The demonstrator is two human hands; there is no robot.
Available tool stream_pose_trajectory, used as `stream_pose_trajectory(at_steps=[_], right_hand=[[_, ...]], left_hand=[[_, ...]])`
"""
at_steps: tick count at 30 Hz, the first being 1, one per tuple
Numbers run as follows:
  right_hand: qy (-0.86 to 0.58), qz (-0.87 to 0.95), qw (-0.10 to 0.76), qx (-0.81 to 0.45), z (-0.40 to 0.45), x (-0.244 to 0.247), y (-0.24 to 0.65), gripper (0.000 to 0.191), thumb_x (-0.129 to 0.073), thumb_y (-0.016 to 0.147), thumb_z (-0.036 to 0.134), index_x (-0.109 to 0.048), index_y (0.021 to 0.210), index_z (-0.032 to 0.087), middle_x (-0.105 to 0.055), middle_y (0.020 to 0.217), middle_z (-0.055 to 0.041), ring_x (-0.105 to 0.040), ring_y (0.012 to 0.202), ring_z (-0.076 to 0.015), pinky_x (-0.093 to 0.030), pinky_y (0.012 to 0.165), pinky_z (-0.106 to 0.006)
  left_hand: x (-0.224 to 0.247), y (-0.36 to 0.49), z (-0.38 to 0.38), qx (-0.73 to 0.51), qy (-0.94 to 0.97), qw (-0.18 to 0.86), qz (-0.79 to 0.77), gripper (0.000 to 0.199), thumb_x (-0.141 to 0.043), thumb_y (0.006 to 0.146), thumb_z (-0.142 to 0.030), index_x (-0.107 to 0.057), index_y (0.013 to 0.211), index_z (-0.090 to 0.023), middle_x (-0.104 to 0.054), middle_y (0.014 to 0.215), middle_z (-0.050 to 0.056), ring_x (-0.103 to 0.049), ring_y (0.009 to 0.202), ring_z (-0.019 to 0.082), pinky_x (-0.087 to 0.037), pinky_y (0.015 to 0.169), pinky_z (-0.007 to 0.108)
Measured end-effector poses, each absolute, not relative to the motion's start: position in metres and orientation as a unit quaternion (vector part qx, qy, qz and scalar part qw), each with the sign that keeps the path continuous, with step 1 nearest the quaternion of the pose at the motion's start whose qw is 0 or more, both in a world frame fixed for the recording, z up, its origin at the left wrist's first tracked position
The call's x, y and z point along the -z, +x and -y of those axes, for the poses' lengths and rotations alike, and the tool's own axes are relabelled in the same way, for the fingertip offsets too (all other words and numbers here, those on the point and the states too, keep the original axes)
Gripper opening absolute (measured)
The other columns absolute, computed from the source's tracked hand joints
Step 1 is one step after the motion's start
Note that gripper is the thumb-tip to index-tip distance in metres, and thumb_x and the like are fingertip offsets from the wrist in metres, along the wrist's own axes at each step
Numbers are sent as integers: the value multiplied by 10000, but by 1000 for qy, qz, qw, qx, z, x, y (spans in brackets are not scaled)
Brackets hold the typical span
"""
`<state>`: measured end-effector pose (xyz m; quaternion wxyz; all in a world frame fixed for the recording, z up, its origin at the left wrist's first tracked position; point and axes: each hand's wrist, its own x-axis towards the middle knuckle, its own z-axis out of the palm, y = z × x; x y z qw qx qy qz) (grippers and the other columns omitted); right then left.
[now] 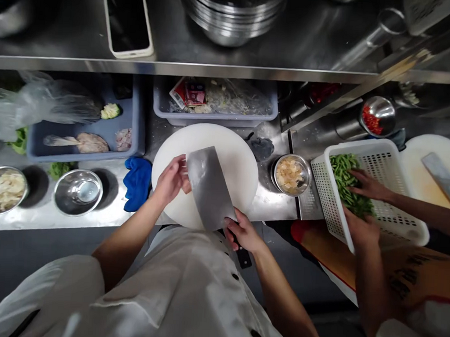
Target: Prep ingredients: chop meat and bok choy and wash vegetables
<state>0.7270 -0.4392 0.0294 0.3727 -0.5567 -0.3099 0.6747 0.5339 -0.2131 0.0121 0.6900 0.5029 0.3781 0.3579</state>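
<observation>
A broad-bladed cleaver [210, 188] lies tilted over a round white cutting board [242, 164], its blade pointing away from the wearer and slightly leftward. The right hand [244, 233] is closed about the cleaver where blade meets black handle, the handle's end projecting below the palm. The left hand [171, 180] is loosely curled over the board's left side, fingertips close to the blade's far left corner; whether it grips anything cannot be told.

Left of the board lie a crumpled blue cloth [137, 183], a steel bowl [65, 194] and a second bowl [26, 192] containing pale pieces. To the right are a dark crumpled cloth [262, 148] and a small steel bowl [307, 177] of pale yellowish pieces.

Behind the board stands a blue-grey tub [212, 119] with red packets [193, 94]; another tub [73, 157], farther left, contains a pale piece of meat [93, 143]. The shelf [167, 50] above bears a phone [128, 20] and stacked steel bowls [233, 26].

At far right, a co-worker's two hands [369, 185] are in a white perforated basket [421, 235] among cut green vegetables [341, 170]; beyond it, a second cleaver [443, 177] rests on another board [412, 154].
</observation>
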Motion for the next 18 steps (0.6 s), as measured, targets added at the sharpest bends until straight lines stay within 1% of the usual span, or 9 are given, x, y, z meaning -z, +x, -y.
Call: stream_pose_trajectory(at_steps=[2, 4, 6, 7, 11, 13, 15, 17, 18], right_hand=[[-505, 263, 410, -713, 436, -22, 729, 532, -609, 926, 694, -407, 1144, 253, -450, 550, 163, -356, 319, -82, -321, 343, -177], [-481, 229, 432, -728, 435, -15, 728, 583, -696, 865, 700, -406, 1111, 258, -464, 533, 167, -349, 309, -75, -323, 327, -170], [-462, 201, 451, -737, 436, -8, 727, 594, -746, 830, 678, -404, 1082, 263, -464, 517, 170, -331, 295, -71, -331, 317, -173], [-452, 189, 460, -740, 438, -4, 726, 590, -759, 823, 663, -401, 1073, 266, -461, 511, 173, -320, 286, -71, -336, 314, -176], [-404, 158, 493, -754, 445, 11, 723, 586, -762, 810, 644, -384, 1074, 283, -447, 506, 185, -275, 258, -73, -333, 301, -183], [-383, 157, 503, -759, 448, 15, 724, 604, -757, 788, 675, -373, 1047, 288, -423, 497, 190, -244, 248, -70, -326, 293, -184], [-389, 162, 510, -749, 452, 11, 727, 610, -737, 786, 708, -363, 1028, 291, -396, 491, 192, -229, 250, -68, -331, 297, -186], [-443, 182, 507, -717, 454, 0, 731, 574, -675, 839, 721, -368, 1064, 291, -397, 508, 184, -258, 271, -75, -348, 321, -190], [-490, 205, 493, -689, 455, -8, 732, 531, -620, 890, 708, -375, 1101, 287, -409, 526, 173, -290, 288, -83, -354, 339, -193]], left_hand=[[-28, 544, 200, -288, 393, 817, -310, 472, -682, 895, -632, -689, 1026, -179, -696, 838, 71, -702, 774, 245, -603, 695, 378], [-38, 551, 193, -246, 338, 866, -273, 355, -796, 847, -470, -698, 972, -152, -696, 768, 61, -691, 681, 222, -601, 638, 351], [-40, 555, 192, -248, 310, 878, -267, 256, -836, 820, -321, -711, 958, -144, -720, 793, 60, -696, 671, 196, -604, 627, 315], [-39, 557, 193, -256, 302, 879, -267, 232, -839, 819, -288, -717, 957, -148, -729, 813, 57, -700, 680, 186, -604, 628, 299], [-29, 566, 201, -257, 309, 880, -254, 214, -846, 812, -313, -705, 882, -167, -672, 733, 21, -647, 630, 148, -580, 614, 270], [-23, 575, 198, -254, 337, 869, -259, 230, -845, 778, -305, -705, 904, -172, -666, 742, 17, -637, 648, 146, -570, 647, 278], [-17, 585, 185, -246, 410, 831, -285, 268, -815, 756, -265, -716, 987, -174, -705, 835, 40, -672, 755, 176, -572, 734, 314], [-10, 590, 166, -227, 547, 733, -335, 268, -773, 754, -222, -723, 1014, -177, -726, 918, 68, -689, 896, 226, -564, 862, 382], [-7, 589, 157, -222, 625, 653, -366, 244, -751, 760, -206, -727, 1002, -181, -728, 951, 81, -683, 966, 255, -546, 931, 423]])
